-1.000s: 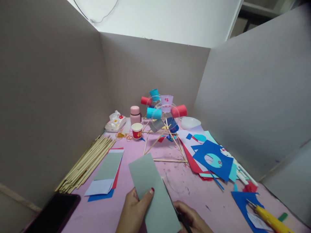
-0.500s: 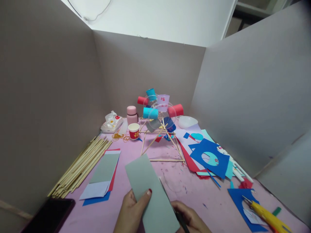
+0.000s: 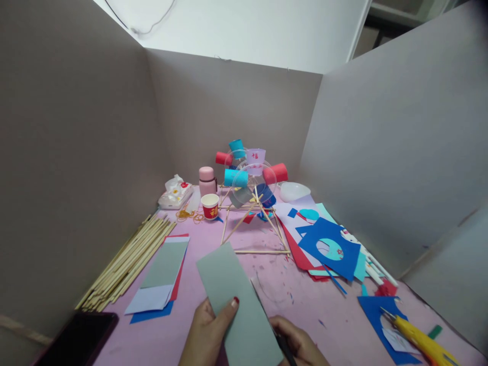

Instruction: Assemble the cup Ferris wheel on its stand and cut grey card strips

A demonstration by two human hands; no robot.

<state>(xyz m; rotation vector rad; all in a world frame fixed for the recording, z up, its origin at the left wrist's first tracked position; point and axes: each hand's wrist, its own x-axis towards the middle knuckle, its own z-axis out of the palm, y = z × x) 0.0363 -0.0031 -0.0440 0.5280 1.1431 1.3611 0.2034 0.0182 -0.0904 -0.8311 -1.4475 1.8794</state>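
My left hand (image 3: 208, 330) grips a grey strip of card (image 3: 237, 284), its thumb flat on top and the fingers underneath. At the card's lower right edge, my right hand (image 3: 299, 338) is closed on scissors with a dark handle (image 3: 285, 349). A thin blade shows along the card's right side; the rest is hidden below it. Left of my hands lies a stack of grey, lilac, red and blue paper strips (image 3: 163, 264). Beyond stands a stick frame (image 3: 263, 251) carrying a wheel with coloured paper cups (image 3: 236, 178).
Wooden sticks (image 3: 125, 262) and a phone (image 3: 76, 338) lie at left. Behind are a tissue pack (image 3: 176, 193), pink flask (image 3: 207, 182), red paper cup (image 3: 210, 207) and white bowl (image 3: 295, 192). Cut paper (image 3: 330, 239) and a yellow glue gun (image 3: 419, 339) are at right. Grey panels enclose the table.
Almost nothing differs. My right hand and the scissors have shifted very slightly at the card's edge; the left hand keeps its hold.
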